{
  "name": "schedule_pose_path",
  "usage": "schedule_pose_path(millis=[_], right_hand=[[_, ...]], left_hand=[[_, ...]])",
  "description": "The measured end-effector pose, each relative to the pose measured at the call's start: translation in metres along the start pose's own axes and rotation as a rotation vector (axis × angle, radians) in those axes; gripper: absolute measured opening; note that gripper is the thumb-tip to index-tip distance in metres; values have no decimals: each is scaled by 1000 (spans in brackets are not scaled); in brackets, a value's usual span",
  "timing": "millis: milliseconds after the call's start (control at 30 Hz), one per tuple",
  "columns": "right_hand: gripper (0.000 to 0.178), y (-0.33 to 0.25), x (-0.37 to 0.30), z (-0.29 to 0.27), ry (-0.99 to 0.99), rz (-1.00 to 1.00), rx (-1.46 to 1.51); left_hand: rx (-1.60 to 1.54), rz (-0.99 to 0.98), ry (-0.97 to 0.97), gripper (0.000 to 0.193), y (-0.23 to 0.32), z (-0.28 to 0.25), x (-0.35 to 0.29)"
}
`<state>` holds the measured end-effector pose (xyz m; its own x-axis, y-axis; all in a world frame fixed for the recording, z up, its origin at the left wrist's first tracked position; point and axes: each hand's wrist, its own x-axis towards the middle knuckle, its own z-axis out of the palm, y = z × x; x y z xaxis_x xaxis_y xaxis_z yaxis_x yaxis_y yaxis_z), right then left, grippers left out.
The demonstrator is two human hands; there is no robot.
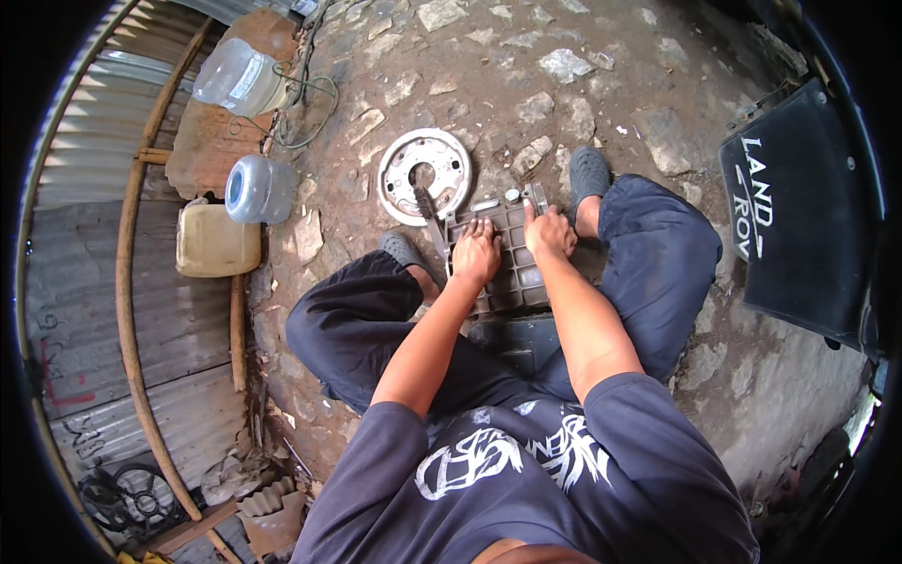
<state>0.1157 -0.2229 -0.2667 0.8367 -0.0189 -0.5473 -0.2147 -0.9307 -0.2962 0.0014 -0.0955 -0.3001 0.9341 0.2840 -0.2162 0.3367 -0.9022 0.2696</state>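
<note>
A ribbed grey metal casting, with a grid of raised ribs, lies between my legs close in front of me. My left hand rests on its upper left part, fingers laid over the ribs. At its far right corner, my right hand is closed on the casting's edge, thumb pointing forward; the undersides of those fingers are hidden. A dark-bristled brush leans by the casting's left edge, its handle toward me. Just beyond lies a round whitish metal plate with a central hole, partly covered by the brush.
Stony ground stretches ahead. On the left are a large clear bottle, a bluish plastic bottle and a yellowish jerrycan, beside a corrugated metal wall. A black panel with white lettering stands at right.
</note>
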Motion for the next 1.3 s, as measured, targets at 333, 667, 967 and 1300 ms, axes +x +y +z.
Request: schedule_pose_path(millis=[333, 667, 967, 1300], right_hand=[[75, 1, -2, 5, 17, -17, 2], [77, 0, 0, 2, -38, -24, 40], [72, 3, 2, 3, 29, -8, 31], [73, 3, 3, 7, -25, 3, 54]], left_hand=[[36, -71, -11, 59, -1, -1, 11], [87, -54, -72, 61, 3, -7, 20], [150, 59, -49, 61, 3, -14, -1], [76, 25, -57, 59, -1, -12, 3]])
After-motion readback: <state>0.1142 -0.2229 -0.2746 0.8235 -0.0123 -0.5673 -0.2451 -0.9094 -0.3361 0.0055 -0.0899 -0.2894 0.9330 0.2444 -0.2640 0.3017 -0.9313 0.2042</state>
